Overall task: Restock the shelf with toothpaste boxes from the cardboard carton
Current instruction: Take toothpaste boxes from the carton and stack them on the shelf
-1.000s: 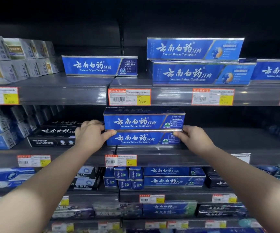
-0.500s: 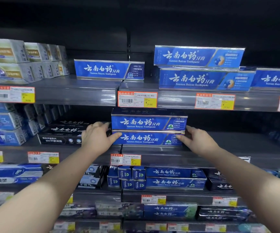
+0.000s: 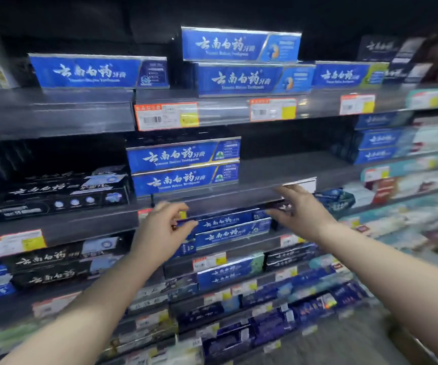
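Two blue toothpaste boxes [image 3: 185, 167] lie stacked on the middle shelf [image 3: 278, 175], one on top of the other, fronts facing me. My left hand [image 3: 160, 230] hangs below and in front of them, fingers loosely curled, holding nothing. My right hand [image 3: 299, 206] is off to the lower right of the stack with its fingers spread, also free of any box. Neither hand touches the stack. No cardboard carton is in view.
More blue boxes [image 3: 241, 61] sit on the upper shelf, black ones [image 3: 60, 196] left of the stack. The middle shelf is bare to the right of the stack. Lower shelves hold blue boxes [image 3: 228, 230] behind my hands. The picture is blurred and tilted.
Both hands have let go of the two stacked boxes and dropped back and down from the shelf. The view has swung to the right and tilted.
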{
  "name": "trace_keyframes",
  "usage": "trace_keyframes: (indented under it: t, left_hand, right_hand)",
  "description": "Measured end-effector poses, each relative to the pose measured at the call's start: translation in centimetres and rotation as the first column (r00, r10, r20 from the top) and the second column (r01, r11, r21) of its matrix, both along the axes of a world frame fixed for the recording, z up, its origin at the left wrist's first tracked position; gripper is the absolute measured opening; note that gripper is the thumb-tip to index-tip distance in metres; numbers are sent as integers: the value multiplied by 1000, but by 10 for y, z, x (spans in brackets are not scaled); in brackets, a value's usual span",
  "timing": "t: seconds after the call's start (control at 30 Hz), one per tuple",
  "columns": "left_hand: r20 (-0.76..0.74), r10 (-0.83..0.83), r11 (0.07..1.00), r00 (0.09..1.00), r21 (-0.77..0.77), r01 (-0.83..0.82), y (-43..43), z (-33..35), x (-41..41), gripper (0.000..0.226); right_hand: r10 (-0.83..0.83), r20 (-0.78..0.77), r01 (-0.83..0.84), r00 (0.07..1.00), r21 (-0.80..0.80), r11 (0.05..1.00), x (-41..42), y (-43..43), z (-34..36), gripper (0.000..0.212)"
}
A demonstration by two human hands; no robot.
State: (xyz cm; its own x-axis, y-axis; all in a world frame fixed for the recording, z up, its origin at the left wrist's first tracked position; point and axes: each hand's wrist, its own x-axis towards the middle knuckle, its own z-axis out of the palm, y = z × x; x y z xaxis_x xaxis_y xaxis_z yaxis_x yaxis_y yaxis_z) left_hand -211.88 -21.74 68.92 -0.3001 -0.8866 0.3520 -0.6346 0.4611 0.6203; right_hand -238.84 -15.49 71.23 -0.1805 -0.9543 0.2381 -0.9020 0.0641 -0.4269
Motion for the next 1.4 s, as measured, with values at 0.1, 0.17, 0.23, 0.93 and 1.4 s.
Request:
trace_keyframes:
  t: [0.1,0.17,0.23,0.93,1.4]
  left_hand:
    - [142,-106,987,984,135,87,15,-22,-28,46]
    - [196,-168,970,966,208,127,27,-35,-48,51]
    - [235,-221,951,947,266,156,41,-45,-66,55]
    - [456,-660,738,597,545,398,338,-129,-426,50]
    - [474,-763,641,440,644,418,392,-195,-640,66]
  right_hand:
    - [-75,-11,75,997,96,993,-13,43,-19,61]
    - [-118,-23,120,993,158,980,-26,72,-30,62]
    - [-171,-30,174,985,221,960,-41,101,-38,63]
    - [-607,-10,528,795,505,683,-318,530,-102,59]
    - [-763,5,624,646,573,532,-482,615,-141,62]
